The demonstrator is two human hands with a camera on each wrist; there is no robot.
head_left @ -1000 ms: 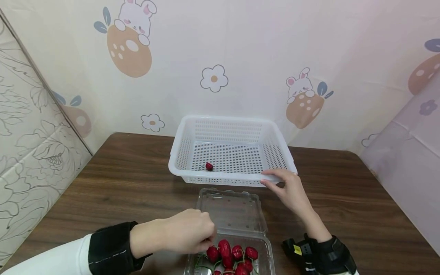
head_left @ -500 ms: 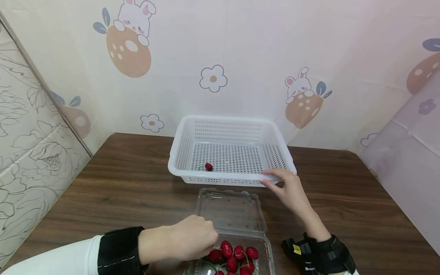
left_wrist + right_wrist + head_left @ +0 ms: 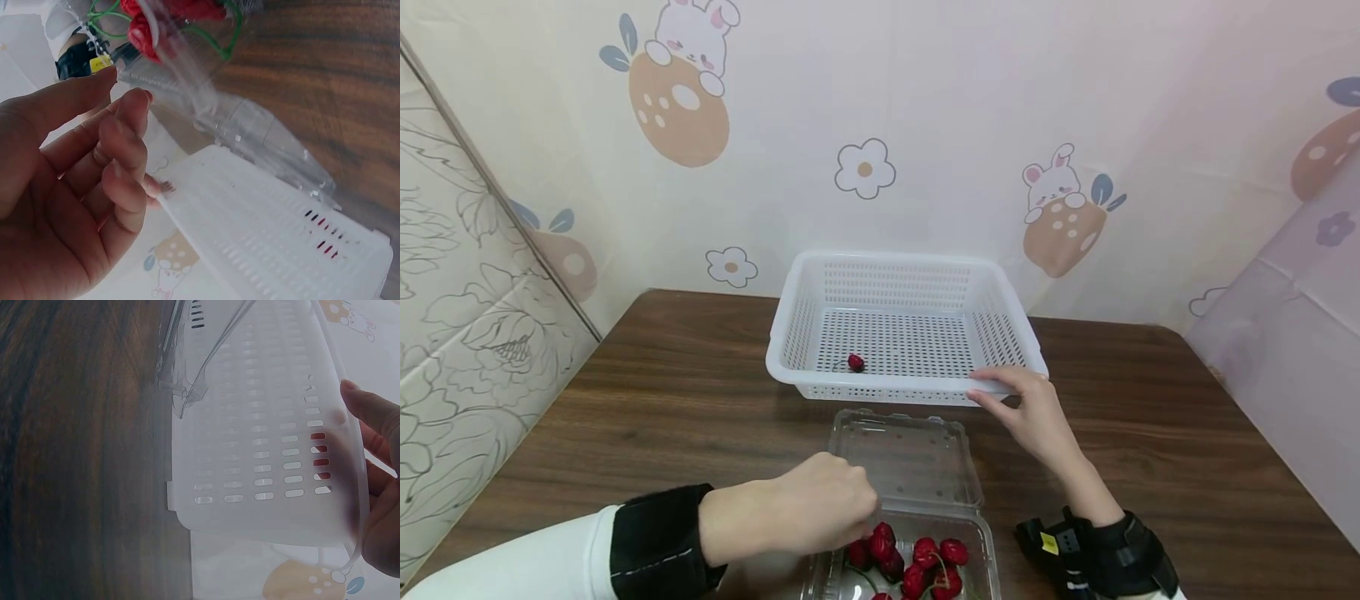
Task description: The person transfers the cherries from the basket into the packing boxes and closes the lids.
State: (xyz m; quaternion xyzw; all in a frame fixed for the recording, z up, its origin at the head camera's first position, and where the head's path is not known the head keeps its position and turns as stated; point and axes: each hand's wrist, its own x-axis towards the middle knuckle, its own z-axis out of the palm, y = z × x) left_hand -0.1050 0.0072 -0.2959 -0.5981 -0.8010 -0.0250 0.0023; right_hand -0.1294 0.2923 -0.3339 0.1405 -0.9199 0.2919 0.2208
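My left hand (image 3: 823, 504) is above the near part of a clear plastic clamshell box (image 3: 988, 550) holding red cherries (image 3: 917, 575) with green stems. In the left wrist view its fingers are loosely bent, the thumb tip stands a little apart from the index finger, and no cherry shows between them. My right hand (image 3: 1030, 408) grips the front right rim of a white perforated plastic basket (image 3: 910, 385), with the thumb on the outer side. One small cherry (image 3: 856, 363) lies on the basket's floor, near its front left.
The box's hinged lid (image 3: 902, 458) lies folded back on the brown wooden table (image 3: 700, 400), just in front of the basket. A patterned cloth wall (image 3: 955, 100) rises behind the table. Black straps (image 3: 658, 542) circle both wrists.
My left hand has shifted slightly right over the box, and the cherries beneath it have changed places. The right hand and the basket stay put.
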